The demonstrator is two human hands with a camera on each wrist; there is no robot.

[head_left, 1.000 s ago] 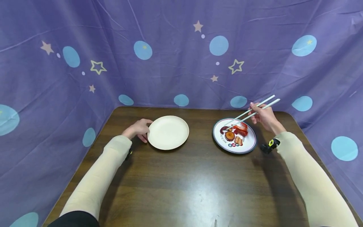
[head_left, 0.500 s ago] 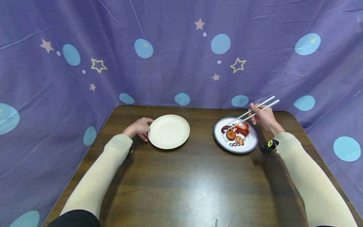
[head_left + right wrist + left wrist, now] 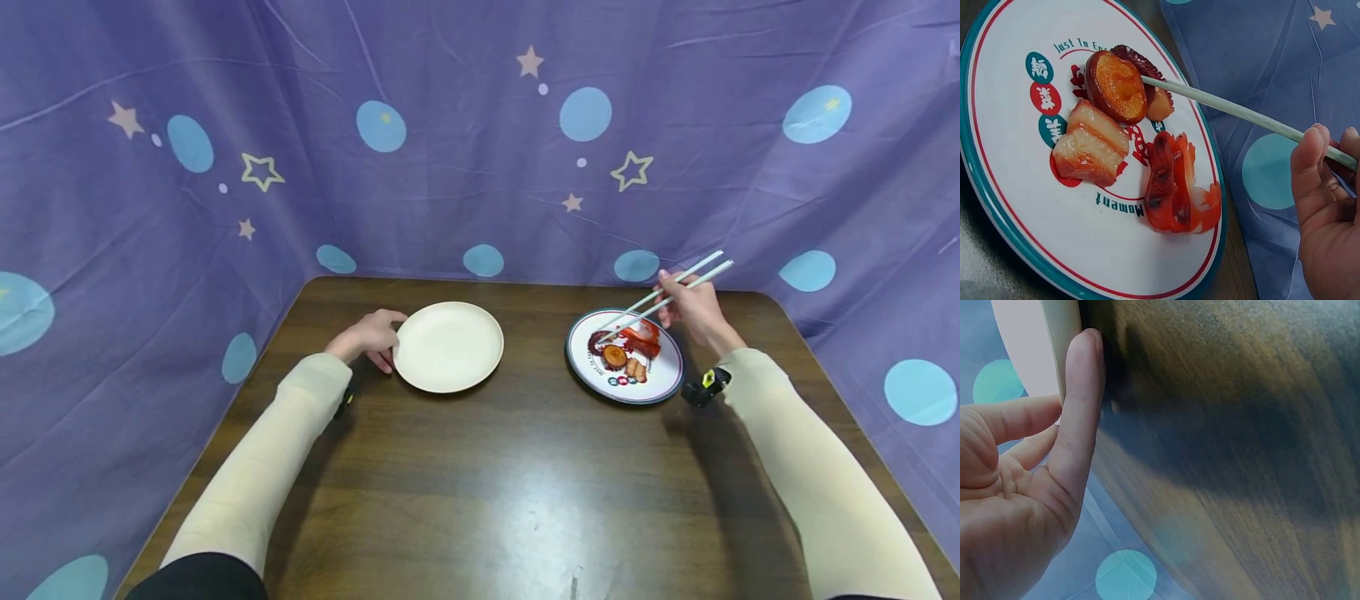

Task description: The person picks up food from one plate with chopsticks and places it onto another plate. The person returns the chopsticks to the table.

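Note:
My left hand pinches the left rim of a plain cream plate; in the left wrist view, thumb and fingers meet at the plate's edge. A pair of pale green chopsticks is held in my right hand, above the right side of a white plate with a teal rim. The chopstick tips reach a dark red tentacle-like piece beside a halved, egg-like brown-orange piece. A pale, meat-like chunk and a glossy red food piece lie on the same plate.
Both plates sit toward the far edge of a brown wooden table, with a gap between them. A purple curtain with stars and blue dots surrounds the table's back and sides. Black wrist cameras are worn on both wrists.
The right hand and chopsticks have shifted slightly left over the plate, and the egg-like piece looks more tilted. The left hand keeps its place at the cream plate; the head view has shifted a little.

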